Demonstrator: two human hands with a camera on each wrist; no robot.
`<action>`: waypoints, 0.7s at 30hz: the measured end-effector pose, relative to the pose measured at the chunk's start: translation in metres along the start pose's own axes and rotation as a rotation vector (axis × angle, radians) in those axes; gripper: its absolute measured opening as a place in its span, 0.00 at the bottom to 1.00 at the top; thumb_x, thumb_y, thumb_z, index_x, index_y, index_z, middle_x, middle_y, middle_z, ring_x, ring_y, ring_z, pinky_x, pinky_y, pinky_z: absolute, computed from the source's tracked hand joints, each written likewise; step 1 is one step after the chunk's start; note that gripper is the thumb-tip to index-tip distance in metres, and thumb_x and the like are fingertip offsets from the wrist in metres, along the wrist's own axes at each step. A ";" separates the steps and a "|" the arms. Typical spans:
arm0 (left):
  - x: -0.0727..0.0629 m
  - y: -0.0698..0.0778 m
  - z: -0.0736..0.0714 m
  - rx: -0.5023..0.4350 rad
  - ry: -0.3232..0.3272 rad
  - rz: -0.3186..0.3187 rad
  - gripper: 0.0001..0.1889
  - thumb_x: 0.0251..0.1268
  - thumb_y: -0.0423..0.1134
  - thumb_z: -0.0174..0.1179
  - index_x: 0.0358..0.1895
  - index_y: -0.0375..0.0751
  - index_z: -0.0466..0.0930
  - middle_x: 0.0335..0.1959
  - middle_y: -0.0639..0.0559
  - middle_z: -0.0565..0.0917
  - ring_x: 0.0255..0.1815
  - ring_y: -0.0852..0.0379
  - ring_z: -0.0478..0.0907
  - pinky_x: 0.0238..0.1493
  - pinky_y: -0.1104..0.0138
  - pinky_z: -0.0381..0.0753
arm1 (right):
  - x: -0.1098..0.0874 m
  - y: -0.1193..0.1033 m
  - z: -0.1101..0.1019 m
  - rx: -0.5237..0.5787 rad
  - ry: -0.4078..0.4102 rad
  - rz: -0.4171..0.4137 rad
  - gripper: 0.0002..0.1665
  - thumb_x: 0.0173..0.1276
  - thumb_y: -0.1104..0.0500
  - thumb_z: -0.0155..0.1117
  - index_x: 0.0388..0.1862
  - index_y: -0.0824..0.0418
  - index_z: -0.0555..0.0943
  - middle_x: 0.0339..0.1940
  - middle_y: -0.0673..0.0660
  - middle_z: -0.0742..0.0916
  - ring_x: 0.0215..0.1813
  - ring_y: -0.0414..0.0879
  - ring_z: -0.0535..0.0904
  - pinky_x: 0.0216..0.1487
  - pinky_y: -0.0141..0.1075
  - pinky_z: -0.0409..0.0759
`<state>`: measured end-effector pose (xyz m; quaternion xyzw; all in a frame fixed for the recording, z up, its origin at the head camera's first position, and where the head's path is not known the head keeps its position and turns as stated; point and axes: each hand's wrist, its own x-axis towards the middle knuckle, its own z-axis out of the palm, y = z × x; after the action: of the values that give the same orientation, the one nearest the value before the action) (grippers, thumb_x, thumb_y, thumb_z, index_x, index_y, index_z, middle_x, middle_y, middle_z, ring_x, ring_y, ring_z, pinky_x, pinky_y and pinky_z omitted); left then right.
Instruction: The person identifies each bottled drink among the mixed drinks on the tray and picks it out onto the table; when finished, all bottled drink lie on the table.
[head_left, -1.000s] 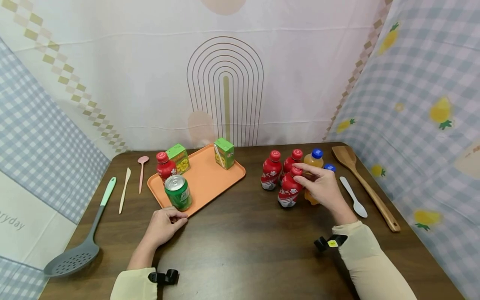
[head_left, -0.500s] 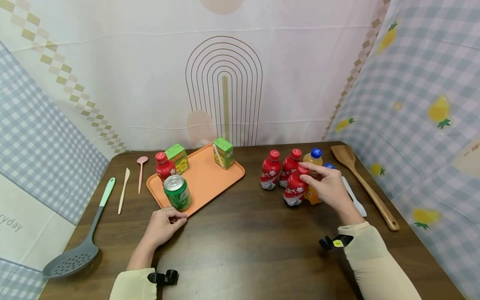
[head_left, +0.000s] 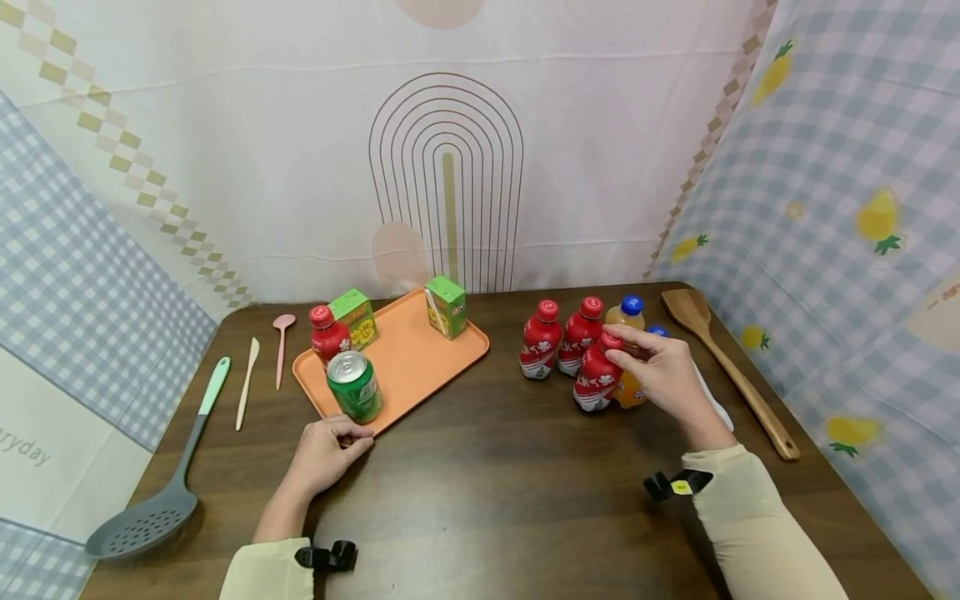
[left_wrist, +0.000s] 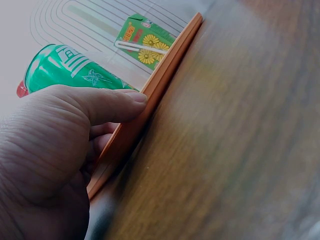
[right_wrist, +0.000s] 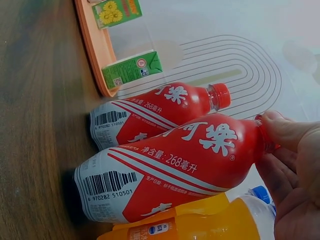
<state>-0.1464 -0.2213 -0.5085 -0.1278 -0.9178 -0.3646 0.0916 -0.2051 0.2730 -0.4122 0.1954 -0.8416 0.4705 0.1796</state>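
Note:
My right hand (head_left: 658,371) pinches a red drink bottle (head_left: 596,379) by its cap and neck, between thumb and fingers. Whether its base touches the table is hard to tell. Two more red bottles (head_left: 540,342) stand just left of and behind it. Orange-juice bottles with blue caps (head_left: 632,305) are close behind my right fingers, partly hidden. On the left, my left hand (head_left: 324,454) grips the near corner of an orange tray (head_left: 412,367), thumb on the rim. A green can (head_left: 355,387), a red bottle (head_left: 328,335) and two green drink cartons (head_left: 447,308) stand on that tray.
Left of the tray lie a pink spoon (head_left: 282,346), a pale knife (head_left: 247,383) and a grey slotted turner (head_left: 168,504). A wooden spatula (head_left: 731,371) and a white spoon (head_left: 716,402), partly hidden by my hand, lie at the right. Cloth walls enclose the table's back and sides.
My right hand has moved a little to the right with the red bottle, bringing it up against the orange-juice bottle. My left hand stays on the tray's corner.

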 end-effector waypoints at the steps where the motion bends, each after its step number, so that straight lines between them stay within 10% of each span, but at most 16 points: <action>1: 0.000 0.000 0.000 0.002 0.000 -0.001 0.05 0.50 0.32 0.72 0.28 0.48 0.88 0.23 0.66 0.79 0.24 0.67 0.73 0.28 0.70 0.74 | 0.000 0.000 0.000 -0.001 -0.003 -0.004 0.21 0.60 0.64 0.70 0.53 0.54 0.84 0.49 0.54 0.87 0.41 0.37 0.83 0.37 0.25 0.79; 21: 0.000 0.001 -0.001 -0.006 -0.009 -0.010 0.05 0.51 0.32 0.72 0.29 0.47 0.88 0.24 0.65 0.80 0.25 0.66 0.74 0.28 0.70 0.75 | -0.001 -0.033 0.001 -0.001 -0.009 -0.013 0.20 0.61 0.74 0.65 0.53 0.73 0.80 0.53 0.66 0.83 0.52 0.38 0.81 0.45 0.27 0.78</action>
<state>-0.1461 -0.2213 -0.5070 -0.1253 -0.9177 -0.3673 0.0851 -0.1876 0.2567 -0.3892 0.2030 -0.8412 0.4682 0.1788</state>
